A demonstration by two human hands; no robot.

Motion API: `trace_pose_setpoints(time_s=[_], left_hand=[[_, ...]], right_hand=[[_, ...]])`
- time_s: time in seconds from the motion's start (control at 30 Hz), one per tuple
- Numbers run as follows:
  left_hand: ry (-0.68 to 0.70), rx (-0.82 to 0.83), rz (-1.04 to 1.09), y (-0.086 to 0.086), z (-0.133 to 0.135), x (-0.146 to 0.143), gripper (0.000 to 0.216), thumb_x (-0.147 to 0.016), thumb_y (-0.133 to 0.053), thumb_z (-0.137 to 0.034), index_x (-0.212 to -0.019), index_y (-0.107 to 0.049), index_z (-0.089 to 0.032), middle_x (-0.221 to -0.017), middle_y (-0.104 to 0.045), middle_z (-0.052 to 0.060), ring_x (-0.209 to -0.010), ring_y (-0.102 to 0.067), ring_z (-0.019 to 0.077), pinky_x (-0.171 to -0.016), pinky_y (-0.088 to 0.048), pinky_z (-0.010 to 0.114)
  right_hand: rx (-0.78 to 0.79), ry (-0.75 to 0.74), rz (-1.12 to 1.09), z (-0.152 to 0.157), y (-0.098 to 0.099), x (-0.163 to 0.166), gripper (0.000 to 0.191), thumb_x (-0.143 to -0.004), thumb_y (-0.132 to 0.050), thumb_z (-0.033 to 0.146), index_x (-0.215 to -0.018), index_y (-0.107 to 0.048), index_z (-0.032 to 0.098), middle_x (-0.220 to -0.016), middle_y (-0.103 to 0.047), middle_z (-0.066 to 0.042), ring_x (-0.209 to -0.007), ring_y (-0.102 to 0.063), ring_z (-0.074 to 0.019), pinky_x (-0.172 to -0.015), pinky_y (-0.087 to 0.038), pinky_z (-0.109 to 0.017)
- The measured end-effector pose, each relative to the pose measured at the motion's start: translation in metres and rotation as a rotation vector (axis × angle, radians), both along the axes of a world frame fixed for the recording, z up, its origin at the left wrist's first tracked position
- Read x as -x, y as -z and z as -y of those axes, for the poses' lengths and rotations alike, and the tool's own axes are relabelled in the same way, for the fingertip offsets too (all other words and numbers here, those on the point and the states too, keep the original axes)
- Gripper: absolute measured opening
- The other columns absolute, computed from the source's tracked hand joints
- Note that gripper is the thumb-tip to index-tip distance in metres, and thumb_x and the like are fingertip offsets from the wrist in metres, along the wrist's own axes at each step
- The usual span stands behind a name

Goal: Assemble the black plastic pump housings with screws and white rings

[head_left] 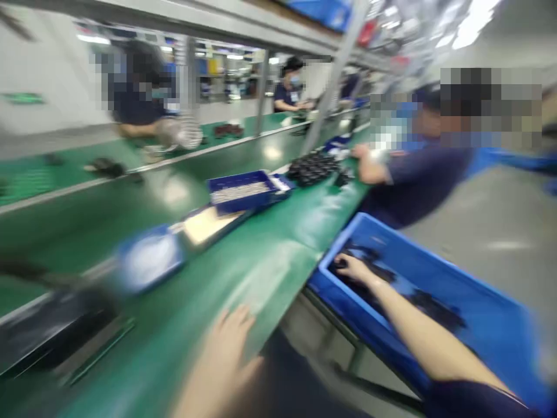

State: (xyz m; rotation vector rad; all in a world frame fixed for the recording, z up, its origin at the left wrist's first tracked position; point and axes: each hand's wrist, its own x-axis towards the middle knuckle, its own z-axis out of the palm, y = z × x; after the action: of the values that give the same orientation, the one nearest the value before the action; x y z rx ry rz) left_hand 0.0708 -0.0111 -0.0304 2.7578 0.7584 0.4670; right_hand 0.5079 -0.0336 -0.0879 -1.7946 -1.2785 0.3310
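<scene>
Left hand [224, 348] released, fingers loosely spread at green tabletop [278, 261]; right hand [354, 269] inside blue bin [429, 270], fingertips at black parts [437, 307] lying there, can't tell if grasping 1.

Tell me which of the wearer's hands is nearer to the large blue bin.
Right. The right hand is inside the large blue bin, down at the black parts; the left hand is outside it, at the green work surface.
</scene>
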Motion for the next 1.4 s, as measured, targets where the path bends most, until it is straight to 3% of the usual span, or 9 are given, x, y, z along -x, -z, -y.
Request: trace_pose_setpoints(time_s=[0.1,0.2,0.43,0.6,0.73,0.83,1.0,1.13,1.4], left_hand=[[0.07,-0.115,0.044,0.025,-0.013,-0.001,0.058,-0.086,-0.062,-0.046,-0.139,-0.047,-0.025,-0.142,-0.056,0.01,-0.125,-0.058,0.029,-0.106,-0.048,0.046],[0.113,-0.162,0.046,0.033,-0.013,0.0,0.059,-0.087,-0.059,-0.05,-0.139,-0.047,-0.025,-0.139,-0.059,0.011,-0.124,-0.06,0.0285,-0.104,-0.048,0.044],[0.03,-0.1,0.161,0.033,-0.008,-0.006,0.056,-0.089,-0.051,-0.049,-0.141,-0.045,-0.028,-0.136,-0.061,0.009,-0.123,-0.06,0.0301,-0.105,-0.046,0.049],[0.038,-0.101,0.205,0.039,-0.009,-0.009,0.06,-0.088,-0.053,-0.043,-0.145,-0.04,-0.03,-0.136,-0.061,0.007,-0.122,-0.06,0.0305,-0.101,-0.049,0.049],[-0.017,-0.015,0.198,0.043,-0.007,-0.007,0.066,-0.084,-0.059,-0.04,-0.146,-0.038,-0.03,-0.138,-0.06,0.008,-0.122,-0.059,0.0327,-0.103,-0.048,0.051],[-0.122,0.113,0.179,0.037,-0.01,-0.01,0.074,-0.083,-0.061,-0.04,-0.15,-0.03,-0.027,-0.145,-0.052,0.012,-0.127,-0.055,0.0342,-0.103,-0.048,0.054],[-0.266,0.273,0.267,0.019,-0.029,-0.028,0.097,-0.08,-0.067,-0.038,-0.154,-0.008,-0.02,-0.158,-0.029,0.019,-0.142,-0.036,0.0359,-0.112,-0.038,0.057],[-0.398,0.388,0.457,0.019,-0.042,-0.036,0.095,-0.083,-0.067,-0.036,-0.153,-0.005,-0.019,-0.159,-0.021,0.022,-0.146,-0.028,0.0353,-0.116,-0.031,0.058],[-0.593,0.567,0.738,0.028,-0.058,-0.028,0.056,-0.097,-0.044,-0.032,-0.148,-0.023,-0.018,-0.153,-0.033,0.02,-0.143,-0.036,0.0296,-0.118,-0.03,0.054]], right_hand=[[0.222,0.226,-0.153,0.058,-0.011,-0.048,0.027,-0.097,-0.06,0.034,-0.116,-0.06,0.015,-0.113,-0.063,-0.008,-0.093,-0.064,-0.0188,-0.079,-0.057,-0.037],[0.282,0.324,-0.349,0.072,-0.01,-0.062,0.025,-0.096,-0.062,0.032,-0.114,-0.06,0.014,-0.106,-0.063,-0.006,-0.086,-0.064,-0.0167,-0.073,-0.058,-0.033],[0.017,0.374,-0.644,0.093,-0.046,-0.076,0.027,-0.093,-0.064,0.028,-0.116,-0.057,0.015,-0.11,-0.06,-0.006,-0.088,-0.063,-0.0173,-0.071,-0.058,-0.032],[-0.176,0.318,-0.745,0.095,-0.095,-0.074,0.045,-0.069,-0.083,0.028,-0.103,-0.054,0.026,-0.103,-0.061,0.001,-0.093,-0.062,-0.0186,-0.074,-0.056,-0.033],[-0.202,0.166,-0.825,0.068,-0.133,-0.04,0.049,-0.066,-0.085,0.028,-0.104,-0.054,0.029,-0.101,-0.064,0.003,-0.09,-0.064,-0.0179,-0.074,-0.055,-0.032],[-0.132,-0.015,-0.905,0.029,-0.145,0.01,0.052,-0.066,-0.085,0.025,-0.109,-0.055,0.03,-0.104,-0.066,0.001,-0.09,-0.066,-0.0195,-0.072,-0.057,-0.033],[0.065,-0.313,-1.048,-0.046,-0.122,0.118,0.051,-0.065,-0.087,0.028,-0.105,-0.056,0.026,-0.097,-0.065,0.001,-0.078,-0.068,-0.0192,-0.061,-0.059,-0.032],[0.181,-0.44,-1.107,-0.087,-0.097,0.181,0.049,-0.07,-0.084,0.036,-0.109,-0.054,0.027,-0.097,-0.064,0.001,-0.074,-0.068,-0.0164,-0.053,-0.059,-0.027],[0.228,-0.404,-0.974,-0.108,-0.083,0.206,0.047,-0.082,-0.071,0.046,-0.122,-0.051,0.03,-0.109,-0.059,-0.005,-0.08,-0.063,-0.0188,-0.039,-0.058,-0.026]])
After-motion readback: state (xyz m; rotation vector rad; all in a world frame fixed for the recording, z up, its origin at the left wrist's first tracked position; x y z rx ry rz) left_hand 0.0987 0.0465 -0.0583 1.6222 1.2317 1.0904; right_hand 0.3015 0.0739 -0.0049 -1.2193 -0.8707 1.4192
